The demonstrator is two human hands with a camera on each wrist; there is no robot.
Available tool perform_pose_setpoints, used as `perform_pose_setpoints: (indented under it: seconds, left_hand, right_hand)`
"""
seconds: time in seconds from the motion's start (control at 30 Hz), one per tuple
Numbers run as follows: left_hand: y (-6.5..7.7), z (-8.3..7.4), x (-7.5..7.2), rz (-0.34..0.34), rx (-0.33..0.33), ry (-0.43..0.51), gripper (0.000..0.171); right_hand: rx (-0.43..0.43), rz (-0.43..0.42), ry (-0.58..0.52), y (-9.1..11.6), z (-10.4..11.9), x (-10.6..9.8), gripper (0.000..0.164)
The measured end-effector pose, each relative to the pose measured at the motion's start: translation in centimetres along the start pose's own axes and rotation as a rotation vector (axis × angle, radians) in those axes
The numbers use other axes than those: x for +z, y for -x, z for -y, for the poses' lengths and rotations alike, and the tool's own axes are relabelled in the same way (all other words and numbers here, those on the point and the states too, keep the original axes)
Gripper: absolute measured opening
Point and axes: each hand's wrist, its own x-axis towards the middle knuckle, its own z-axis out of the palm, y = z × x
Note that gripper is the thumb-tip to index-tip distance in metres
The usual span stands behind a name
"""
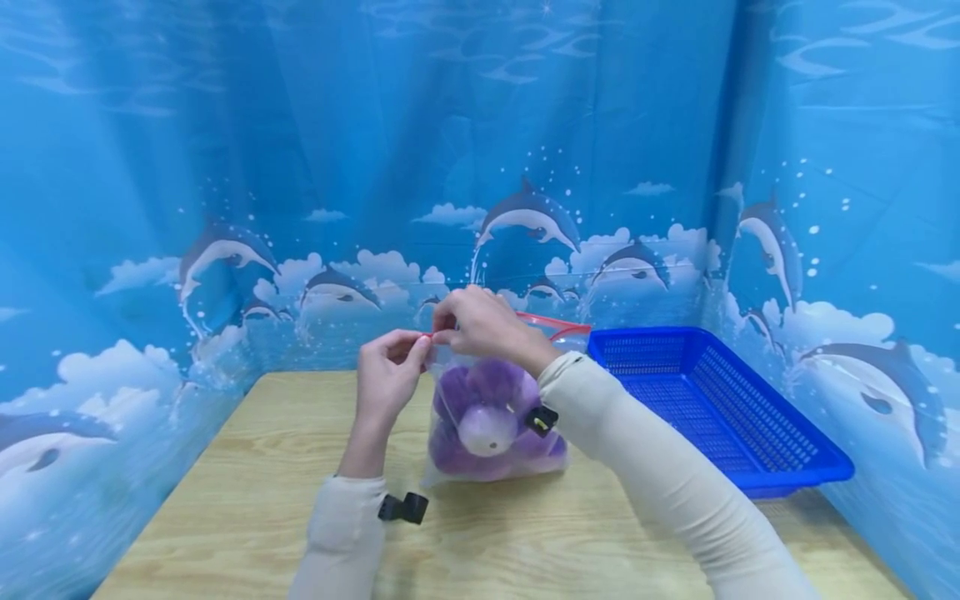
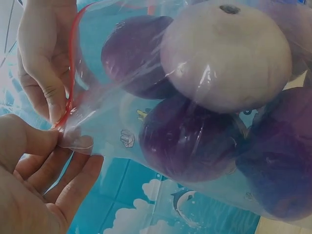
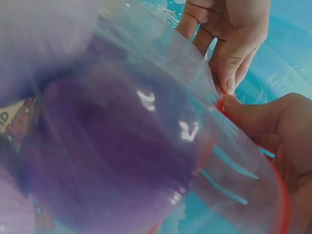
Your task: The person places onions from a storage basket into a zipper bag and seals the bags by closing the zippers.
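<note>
A clear zip-lock bag (image 1: 442, 467) stands on the table, filled with several round purple vegetables (image 2: 190, 139) and a whitish one (image 2: 224, 58) that look like onions. Red zip strips (image 1: 551, 322) edge its top. My left hand (image 1: 388, 375) pinches the bag's top left corner at the red strip between thumb and fingers. Right beside it, my right hand (image 1: 483, 321) pinches the same strip, thumb tip close to the left thumb. Toward the right end, the two red edges stand apart. In the right wrist view, a purple onion (image 3: 117, 146) shows large through the plastic.
A blue plastic basket (image 1: 780, 392) with slotted walls stands to the right of the bag. Under everything lies a light wood-patterned table (image 1: 247, 500). Blue curtains (image 1: 360, 125) printed with dolphins hang behind and at both sides.
</note>
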Motion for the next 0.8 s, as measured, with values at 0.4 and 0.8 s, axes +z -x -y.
perform_pose_setpoints:
  seconds: [0.4, 0.8]
  left_hand:
    - [-0.1, -0.2, -1.3, -0.051, -0.120, 0.030, 0.015]
    - [-0.8, 0.0, -0.7, 0.027, -0.148, -0.004, 0.025]
  right_hand:
    - [0.080, 0.107, 0.036, 1.2, -2.7, -1.9, 0.008]
    - [0.073, 0.120, 0.000, 1.5, -3.5, -2.1, 0.008]
